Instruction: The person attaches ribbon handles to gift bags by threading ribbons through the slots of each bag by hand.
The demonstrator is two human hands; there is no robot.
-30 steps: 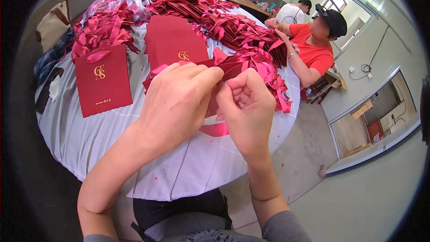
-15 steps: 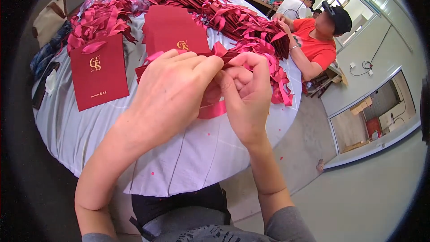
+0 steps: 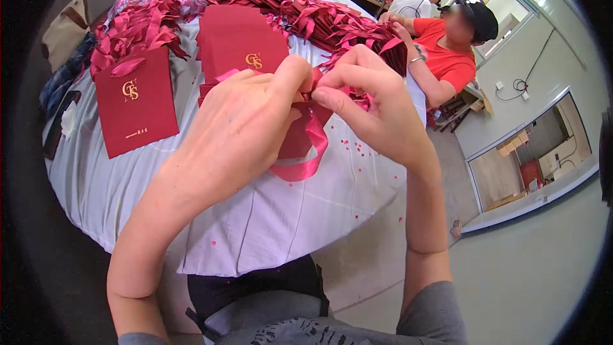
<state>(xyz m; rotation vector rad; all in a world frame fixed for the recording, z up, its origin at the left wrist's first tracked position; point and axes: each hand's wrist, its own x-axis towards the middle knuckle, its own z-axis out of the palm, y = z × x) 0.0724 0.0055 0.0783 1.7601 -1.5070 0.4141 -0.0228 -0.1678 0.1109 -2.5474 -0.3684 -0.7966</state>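
A dark red paper gift bag (image 3: 295,135) is between my hands, mostly hidden behind my left hand (image 3: 242,118). That hand is closed at the bag's top edge, thumb and forefinger together. My right hand (image 3: 380,102) pinches a bit of pink ribbon by the same edge, its fingertips close to my left thumb. Below them a pink satin ribbon (image 3: 300,170) hangs in a loop over the white cloth. What lies under my left fingers is partly hidden. Just beyond is a stack of red bags (image 3: 236,32) with a gold emblem.
Another red bag (image 3: 136,105) lies flat at the left, near a dark phone-like object (image 3: 62,124) and white tissue (image 3: 68,120). Heaps of ribboned bags (image 3: 300,9) line the far side of the white-covered table (image 3: 319,211). A person in a red shirt (image 3: 440,61) works at the right.
My right hand has moved right and opened a little distance from the left. More of the bag and ribbon loop shows between them. My left hand stays nearly in place.
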